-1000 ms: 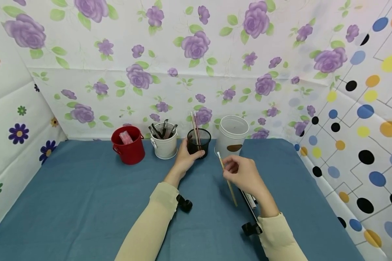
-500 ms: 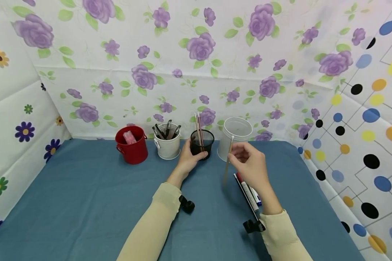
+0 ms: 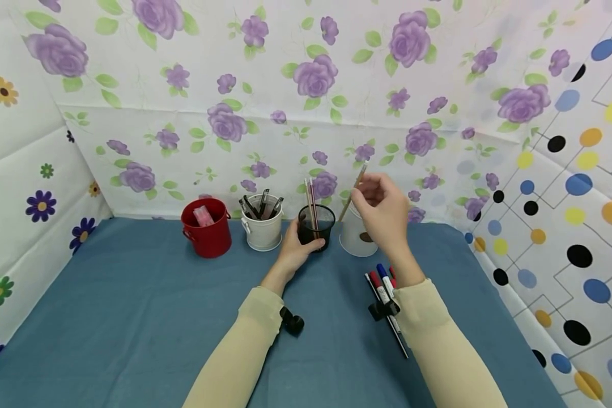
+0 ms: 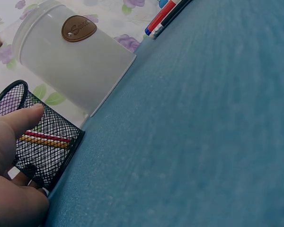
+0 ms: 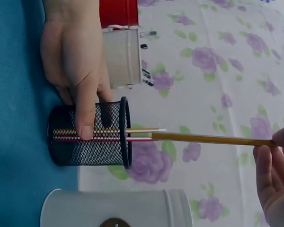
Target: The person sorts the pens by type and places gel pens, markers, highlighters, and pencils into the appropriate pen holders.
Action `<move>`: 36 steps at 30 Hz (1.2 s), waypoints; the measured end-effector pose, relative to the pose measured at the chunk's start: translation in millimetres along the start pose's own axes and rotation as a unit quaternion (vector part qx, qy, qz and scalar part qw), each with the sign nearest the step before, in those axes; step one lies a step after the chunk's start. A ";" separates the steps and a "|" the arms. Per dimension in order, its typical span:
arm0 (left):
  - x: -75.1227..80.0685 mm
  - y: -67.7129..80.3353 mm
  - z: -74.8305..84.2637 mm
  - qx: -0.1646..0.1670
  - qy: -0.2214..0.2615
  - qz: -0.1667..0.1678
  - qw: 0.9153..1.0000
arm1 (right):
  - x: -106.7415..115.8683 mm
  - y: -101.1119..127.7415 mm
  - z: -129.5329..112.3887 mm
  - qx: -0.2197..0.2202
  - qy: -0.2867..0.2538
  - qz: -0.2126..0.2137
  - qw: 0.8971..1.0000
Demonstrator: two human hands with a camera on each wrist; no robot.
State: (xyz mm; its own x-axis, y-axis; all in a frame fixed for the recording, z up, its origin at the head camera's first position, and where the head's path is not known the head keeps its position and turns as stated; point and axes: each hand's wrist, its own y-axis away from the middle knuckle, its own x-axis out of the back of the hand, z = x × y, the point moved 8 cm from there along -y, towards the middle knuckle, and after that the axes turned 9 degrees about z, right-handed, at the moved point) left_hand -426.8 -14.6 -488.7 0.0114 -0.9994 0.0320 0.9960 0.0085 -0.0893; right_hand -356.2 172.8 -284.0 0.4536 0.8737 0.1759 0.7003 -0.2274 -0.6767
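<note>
My left hand [image 3: 300, 248] grips the black mesh cup [image 3: 317, 226] at the back of the blue table; its thumb lies across the mesh [image 5: 87, 118]. Two thin sticks, one red and one tan [image 3: 311, 198], stand in the cup. My right hand [image 3: 363, 194] is raised above and to the right of the cup and pinches a tan pencil [image 3: 353, 190] near its top. The pencil [image 5: 213, 138] slants down toward the cup's rim [image 5: 125, 137], its lower end just outside the opening. In the left wrist view the mesh cup [image 4: 47, 151] sits against my left hand [image 4: 12, 161].
A frosted white container [image 3: 354, 238] stands right of the mesh cup, a white tin of pens [image 3: 262, 226] and a red bucket [image 3: 206, 226] to its left. Several markers [image 3: 385, 286] lie on the blue table [image 3: 132, 317] by my right forearm. Floral walls enclose the table.
My right hand has lifted the pencil from low over the table up and back toward the mesh cup, uncovering the markers. My left hand has stayed on the cup.
</note>
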 end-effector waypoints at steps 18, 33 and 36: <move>1.0 -3.9 -3.4 0.002 -0.015 0.013 1.000 | -77.4 -6.1 34.1 -0.015 0.060 -0.068 0.996; 0.1 -4.7 -5.2 0.008 -0.010 0.006 1.000 | -110.5 6.4 55.9 -0.039 0.122 -0.137 0.982; -0.2 -4.6 -5.3 0.011 -0.011 0.006 1.000 | -112.0 9.7 60.6 -0.047 0.136 -0.147 0.979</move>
State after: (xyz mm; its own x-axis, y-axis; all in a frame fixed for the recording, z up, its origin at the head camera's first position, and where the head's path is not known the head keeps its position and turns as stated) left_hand -431.8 -14.7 -493.6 0.0255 -0.9982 0.0534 0.9974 0.0218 -0.0688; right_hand -433.6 98.9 -353.6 0.3465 0.7635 0.5451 0.8643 -0.0340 -0.5018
